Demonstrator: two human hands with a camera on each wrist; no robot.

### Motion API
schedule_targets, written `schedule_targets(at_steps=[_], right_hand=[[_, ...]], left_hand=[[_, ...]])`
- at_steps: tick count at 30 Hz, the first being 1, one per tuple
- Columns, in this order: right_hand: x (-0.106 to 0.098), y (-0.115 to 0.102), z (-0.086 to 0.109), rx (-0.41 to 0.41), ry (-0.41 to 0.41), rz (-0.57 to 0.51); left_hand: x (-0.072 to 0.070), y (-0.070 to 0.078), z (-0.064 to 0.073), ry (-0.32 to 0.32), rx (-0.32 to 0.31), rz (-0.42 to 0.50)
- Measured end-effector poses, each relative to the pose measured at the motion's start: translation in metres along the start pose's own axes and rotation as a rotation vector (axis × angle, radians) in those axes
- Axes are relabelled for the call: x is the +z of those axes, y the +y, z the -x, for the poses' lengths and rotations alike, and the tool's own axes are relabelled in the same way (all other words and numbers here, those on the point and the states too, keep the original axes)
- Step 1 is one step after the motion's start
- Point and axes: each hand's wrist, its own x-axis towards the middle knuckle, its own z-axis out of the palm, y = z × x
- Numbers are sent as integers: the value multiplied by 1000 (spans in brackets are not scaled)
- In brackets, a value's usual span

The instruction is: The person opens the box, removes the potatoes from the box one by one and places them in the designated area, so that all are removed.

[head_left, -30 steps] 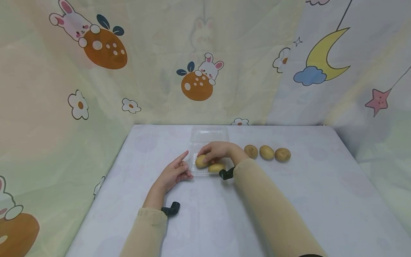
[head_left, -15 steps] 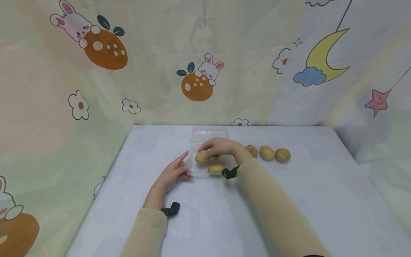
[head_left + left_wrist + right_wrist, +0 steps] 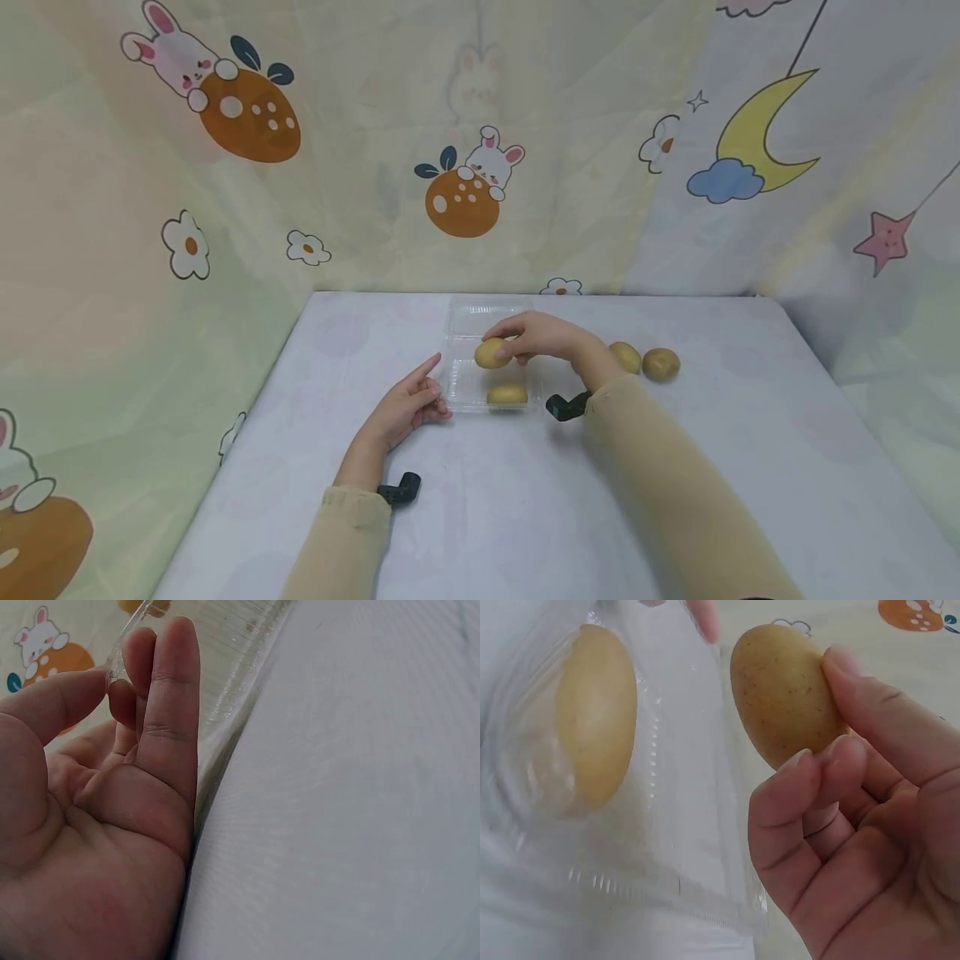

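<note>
My right hand (image 3: 543, 335) pinches a yellow-brown potato (image 3: 491, 353) between thumb and fingertips, above the open clear plastic clamshell box (image 3: 467, 387). The right wrist view shows this held potato (image 3: 786, 696) raised clear of the box. Another potato (image 3: 507, 394) lies inside the box near its front edge. At the box's left side is my left hand (image 3: 405, 410), its index finger stretched out along the side. In the left wrist view, the thumb and fingers of the left hand (image 3: 112, 787) pinch the thin clear rim (image 3: 114, 660) of the box.
Right of the box two more potatoes show: one (image 3: 625, 356) is partly covered by the right forearm, another (image 3: 662, 365) sits beside it. The box's lid (image 3: 491, 317) lies back toward the far table edge. A printed cloth (image 3: 360, 167) hangs behind the white table (image 3: 480, 517).
The right hand has lifted the potato up from the box and moved it rightward. Its forearm now hides the leftmost potato of the row. My left hand has stayed put.
</note>
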Motion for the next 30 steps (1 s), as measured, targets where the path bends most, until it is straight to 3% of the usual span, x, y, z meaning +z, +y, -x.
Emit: schedule_targets(at_steps=[6, 10, 18, 30], right_hand=[[-7, 11, 21, 39, 62, -70], [-12, 19, 35, 32, 91, -59], [-20, 35, 65, 97, 185, -93], [-23, 59, 105, 82, 242, -89]], left_hand=[[1, 0, 1, 11, -1, -10], [1, -1, 1, 15, -5, -6], [0, 0, 1, 12, -1, -10], [0, 0, 0, 6, 4, -1]])
